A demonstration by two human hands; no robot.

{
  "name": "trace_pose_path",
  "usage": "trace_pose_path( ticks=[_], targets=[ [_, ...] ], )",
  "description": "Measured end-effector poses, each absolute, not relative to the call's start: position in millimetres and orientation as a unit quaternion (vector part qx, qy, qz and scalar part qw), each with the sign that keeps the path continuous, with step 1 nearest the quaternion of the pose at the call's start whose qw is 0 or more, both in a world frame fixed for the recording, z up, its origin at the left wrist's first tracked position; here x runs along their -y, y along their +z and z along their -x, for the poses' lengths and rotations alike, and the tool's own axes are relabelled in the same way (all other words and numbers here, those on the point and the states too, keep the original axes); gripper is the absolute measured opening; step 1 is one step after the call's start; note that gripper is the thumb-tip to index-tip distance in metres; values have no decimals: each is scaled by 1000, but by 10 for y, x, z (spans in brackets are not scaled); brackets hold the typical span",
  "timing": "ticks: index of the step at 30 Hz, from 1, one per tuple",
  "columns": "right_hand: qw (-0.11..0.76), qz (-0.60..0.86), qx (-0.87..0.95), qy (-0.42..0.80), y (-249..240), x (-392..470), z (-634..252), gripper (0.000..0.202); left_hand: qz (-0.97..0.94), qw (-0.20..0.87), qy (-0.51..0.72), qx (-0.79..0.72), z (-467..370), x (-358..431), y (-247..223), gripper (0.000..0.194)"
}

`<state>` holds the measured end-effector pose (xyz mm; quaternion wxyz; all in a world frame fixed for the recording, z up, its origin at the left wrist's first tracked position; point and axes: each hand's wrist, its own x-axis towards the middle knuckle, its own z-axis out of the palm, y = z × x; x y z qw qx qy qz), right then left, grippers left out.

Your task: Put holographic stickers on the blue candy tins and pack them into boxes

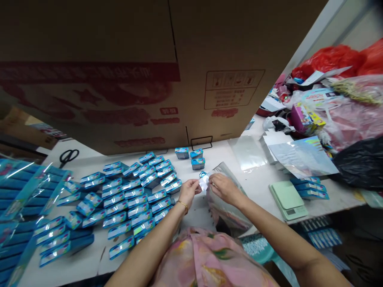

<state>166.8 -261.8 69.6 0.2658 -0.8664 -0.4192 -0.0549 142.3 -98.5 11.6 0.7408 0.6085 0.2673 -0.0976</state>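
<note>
Holding wht pc btwn LH & RH

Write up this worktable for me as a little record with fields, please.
Left hand: fingers at a small whitish piece; bracelet on wrist
Right hand: fingers at the piece's other side; exact grip unclear
Beneath right hand: clear plastic
Table, left side: many blue packs, black-handled scissors
Table, right side: pale green scale
Back: large printed cardboard box

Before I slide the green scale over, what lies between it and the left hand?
The right hand, its forearm and clear plastic, in the head view.
</note>
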Motion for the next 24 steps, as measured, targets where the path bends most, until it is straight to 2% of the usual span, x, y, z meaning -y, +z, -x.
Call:
trace_pose_path(
  ticks=[6, 9, 11, 13, 18, 24],
  targets=[
    [473, 846, 225, 95, 831, 2418, -2130, 10, -685, 684, -45, -247, -1757, 674, -205, 11],
    [563, 795, 121, 192, 676, 2285, -2389, 11, -640, 733, 5, -230, -1857, 619, -113, 25],
    [604, 759, 64, 235, 539, 2207, -2509, 13, -554, 795, -19, -247, -1921, 610, 5, 38],
    [631, 733, 21, 254, 422, 2143, -2589, 14, -475, 836, -55, -268, -1998, 594, 105, 47],
    [661, 697, -25, 277, 222, 2022, -2735, 20, -465, 834, -37, -293, -2224, 516, 75, 43],
    [647, 745, -27, 157, -150, 1849, -3054, 19, -459, 814, 9, -354, -2550, 521, -161, 47]
  ],
)
